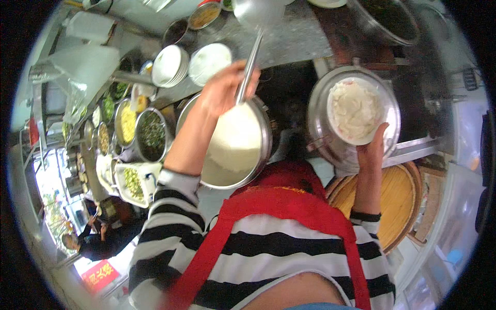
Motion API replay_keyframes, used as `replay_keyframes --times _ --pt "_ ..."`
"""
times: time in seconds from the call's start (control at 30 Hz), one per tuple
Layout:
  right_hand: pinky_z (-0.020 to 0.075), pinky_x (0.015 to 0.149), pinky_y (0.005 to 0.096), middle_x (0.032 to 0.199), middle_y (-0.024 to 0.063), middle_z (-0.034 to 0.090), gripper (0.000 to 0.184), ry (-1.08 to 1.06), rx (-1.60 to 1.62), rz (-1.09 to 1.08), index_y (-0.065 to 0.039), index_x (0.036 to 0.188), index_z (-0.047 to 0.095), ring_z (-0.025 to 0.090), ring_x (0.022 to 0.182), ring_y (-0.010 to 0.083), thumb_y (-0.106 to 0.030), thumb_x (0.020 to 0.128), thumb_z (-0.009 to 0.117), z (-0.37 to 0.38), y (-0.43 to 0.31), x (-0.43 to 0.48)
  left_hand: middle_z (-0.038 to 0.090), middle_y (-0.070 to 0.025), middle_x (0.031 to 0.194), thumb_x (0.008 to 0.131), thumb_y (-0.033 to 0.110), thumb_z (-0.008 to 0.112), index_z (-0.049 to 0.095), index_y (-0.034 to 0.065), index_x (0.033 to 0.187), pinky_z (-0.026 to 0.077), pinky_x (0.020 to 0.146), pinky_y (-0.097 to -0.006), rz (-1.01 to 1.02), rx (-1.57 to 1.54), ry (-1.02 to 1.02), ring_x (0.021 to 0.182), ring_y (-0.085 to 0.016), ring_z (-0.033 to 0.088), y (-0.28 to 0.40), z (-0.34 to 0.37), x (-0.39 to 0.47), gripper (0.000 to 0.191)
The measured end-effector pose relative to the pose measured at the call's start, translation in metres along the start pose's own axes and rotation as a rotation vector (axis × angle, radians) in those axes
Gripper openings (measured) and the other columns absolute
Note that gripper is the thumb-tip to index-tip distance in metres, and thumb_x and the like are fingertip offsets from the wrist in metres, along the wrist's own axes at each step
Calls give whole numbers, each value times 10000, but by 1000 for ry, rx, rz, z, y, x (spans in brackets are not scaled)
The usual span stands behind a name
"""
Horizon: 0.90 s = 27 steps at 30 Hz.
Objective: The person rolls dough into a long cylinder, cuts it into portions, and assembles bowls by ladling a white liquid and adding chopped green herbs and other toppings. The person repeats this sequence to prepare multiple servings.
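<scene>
My left hand (232, 87) is closed around the metal handle of a ladle or similar broad-headed utensil (255, 11), whose round head reaches the top of the view. Beneath this hand stands a large steel pot (236, 151) of cloudy, pale liquid. My right hand (370, 147) grips the near rim of a white bowl (354, 112), thumb on the edge. Soft, pale food fills that bowl; its exact kind cannot be told. Under the bowl is a round metal pot or lid (321, 112). The right fingers are mostly hidden beneath the bowl.
Stacked white bowls (168, 66) and a white plate or bowl (211, 64) stand beyond the left pot. Metal containers of chopped greens (152, 133) and yellow food (128, 122) line the left. A round wooden board or lid (387, 205) lies right. Another person (93, 238) is at far left.
</scene>
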State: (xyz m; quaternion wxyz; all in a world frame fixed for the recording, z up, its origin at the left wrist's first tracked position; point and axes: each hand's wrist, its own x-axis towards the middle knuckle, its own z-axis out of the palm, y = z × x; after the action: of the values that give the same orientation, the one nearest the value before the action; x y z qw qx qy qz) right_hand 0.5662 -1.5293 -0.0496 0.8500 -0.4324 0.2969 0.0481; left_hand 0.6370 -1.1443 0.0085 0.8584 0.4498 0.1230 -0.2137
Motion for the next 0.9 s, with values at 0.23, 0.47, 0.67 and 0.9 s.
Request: replay_keyframes --times 0.23,0.47,0.67,0.9 --pt "373 1126 427 1508 175 400 693 -148 -32 84 -21 1509 287 430 1365 314 -538 1053 217 52 41 -23 526 23 738 997 229 541 657 28 1041 371 522 -211 -385 1014 358 601 -63 477 -38 -132 -220 236" --pt "386 1117 423 1513 145 409 716 -275 -38 82 -44 1514 286 434 1370 298 -570 1039 178 80 89 -50 682 -227 1040 940 257 544 679 52 1048 499 887 -499 -396 1868 247 1014 -401 647 -121 -219 -171 268" --pt "407 1102 409 1503 132 423 718 -294 -38 53 -62 1516 292 446 1362 289 -585 1034 196 76 109 -69 685 -218 1067 941 259 548 688 62 1066 508 905 -480 -467 1830 324 1037 -384 653 -154 -238 -137 272" --pt "419 1093 413 1503 124 426 721 -220 -34 52 -65 1509 307 448 1362 274 -596 1028 223 68 114 -86 678 -239 1020 894 231 565 694 23 1011 510 850 -510 -433 1907 -6 953 -412 654 -169 -239 -137 271"
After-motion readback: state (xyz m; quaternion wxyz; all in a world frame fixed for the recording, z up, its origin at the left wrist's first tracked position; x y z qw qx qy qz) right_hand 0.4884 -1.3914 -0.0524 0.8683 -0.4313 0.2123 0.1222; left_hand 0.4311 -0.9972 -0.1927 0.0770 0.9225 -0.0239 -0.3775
